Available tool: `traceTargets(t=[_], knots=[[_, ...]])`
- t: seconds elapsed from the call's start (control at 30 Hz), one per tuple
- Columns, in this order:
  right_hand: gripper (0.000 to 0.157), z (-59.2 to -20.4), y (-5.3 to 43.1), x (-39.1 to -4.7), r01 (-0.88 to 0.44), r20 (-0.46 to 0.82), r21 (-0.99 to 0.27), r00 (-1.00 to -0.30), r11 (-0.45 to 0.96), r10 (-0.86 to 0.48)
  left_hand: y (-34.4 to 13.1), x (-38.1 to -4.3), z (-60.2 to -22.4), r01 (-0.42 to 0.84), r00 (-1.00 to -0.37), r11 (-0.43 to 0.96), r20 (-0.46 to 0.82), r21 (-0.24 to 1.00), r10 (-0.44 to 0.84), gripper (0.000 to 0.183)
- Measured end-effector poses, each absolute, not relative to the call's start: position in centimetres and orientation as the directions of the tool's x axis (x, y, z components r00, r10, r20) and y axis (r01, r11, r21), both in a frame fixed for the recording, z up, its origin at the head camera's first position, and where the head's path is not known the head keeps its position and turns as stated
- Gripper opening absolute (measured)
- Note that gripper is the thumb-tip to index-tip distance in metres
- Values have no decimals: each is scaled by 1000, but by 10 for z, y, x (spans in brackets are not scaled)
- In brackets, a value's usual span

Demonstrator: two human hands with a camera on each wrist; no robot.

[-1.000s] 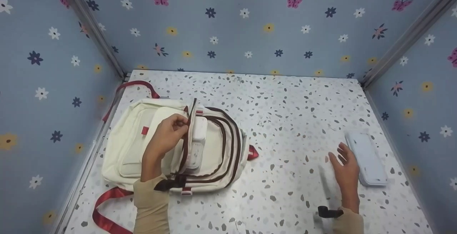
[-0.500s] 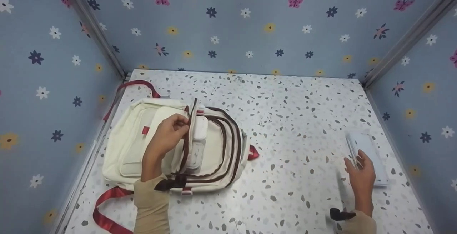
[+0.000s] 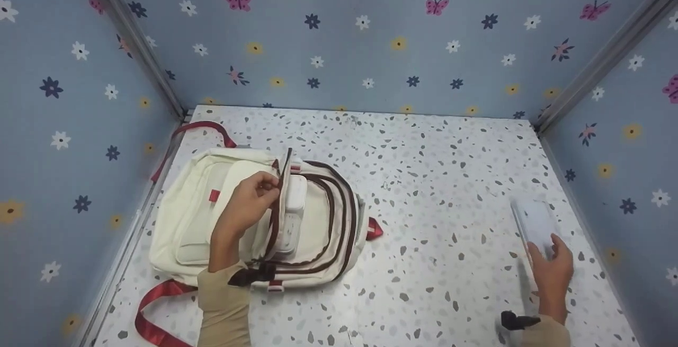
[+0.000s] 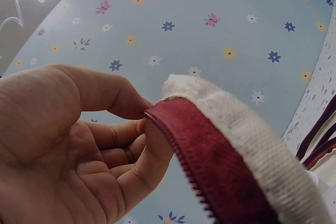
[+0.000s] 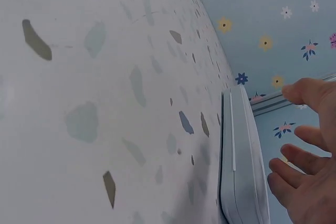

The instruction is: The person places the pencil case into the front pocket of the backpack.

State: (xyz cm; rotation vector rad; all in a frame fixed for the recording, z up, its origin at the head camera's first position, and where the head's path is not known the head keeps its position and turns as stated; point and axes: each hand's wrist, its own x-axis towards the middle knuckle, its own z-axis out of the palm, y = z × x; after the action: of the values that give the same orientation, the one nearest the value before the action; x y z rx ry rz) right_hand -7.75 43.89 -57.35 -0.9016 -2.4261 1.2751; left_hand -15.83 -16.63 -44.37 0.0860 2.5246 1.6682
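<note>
A cream backpack (image 3: 175, 230) with dark red zipper trim lies on its back at the left, a pocket open. My left hand (image 3: 246, 204) pinches the zippered edge (image 4: 194, 135) of the pocket flap between thumb and fingers and holds it up. Two white rounded items show inside the pocket: an upper white one (image 3: 296, 193) and a lower one (image 3: 289, 233), partly hidden by the flap. At the right lies a flat pale blue case (image 3: 534, 219). My right hand (image 3: 553, 273) hovers over its near end, fingers spread; the right wrist view shows the hand (image 5: 310, 156) apart from the case.
Red straps (image 3: 153, 310) trail from the backpack's left side, and a red tab (image 3: 374, 228) sticks out at its right. The speckled white tabletop (image 3: 424, 188) stretches between backpack and case. Blue flowered panels (image 3: 360, 45) enclose the back and both sides.
My right hand has moved right and toward me, from beside the pale blue case to over its near end. The left hand keeps its pinch on the flap edge.
</note>
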Motion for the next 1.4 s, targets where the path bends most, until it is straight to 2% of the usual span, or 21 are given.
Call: traceTargets(t=[0.37,0.53,0.77,0.93,1.07,1.4], knots=[[87,-580,457,-82,591,-123,-653,-701,475,703,-166,-158,-445,-35,-992,394,-79,919,97,18],[96,-581,463,-82,666,-210,-591,-673,456,710,-166,-159,-446,-27,-993,395,-70,918,95,17],[110,-582,463,-76,717,-344,-599,-634,357,693,-166,-158,-444,-25,-993,379,-68,925,101,17],[114,-581,460,-71,737,-387,-595,-612,320,690,-166,-157,-443,-20,-993,368,-62,930,104,18],[114,-583,459,-70,743,-382,-604,-589,289,712,-166,-157,-443,-18,-993,369,-60,929,101,17],[114,-585,459,-65,724,-333,-622,-590,299,736,-166,-157,-444,-20,-993,381,-62,924,97,17]])
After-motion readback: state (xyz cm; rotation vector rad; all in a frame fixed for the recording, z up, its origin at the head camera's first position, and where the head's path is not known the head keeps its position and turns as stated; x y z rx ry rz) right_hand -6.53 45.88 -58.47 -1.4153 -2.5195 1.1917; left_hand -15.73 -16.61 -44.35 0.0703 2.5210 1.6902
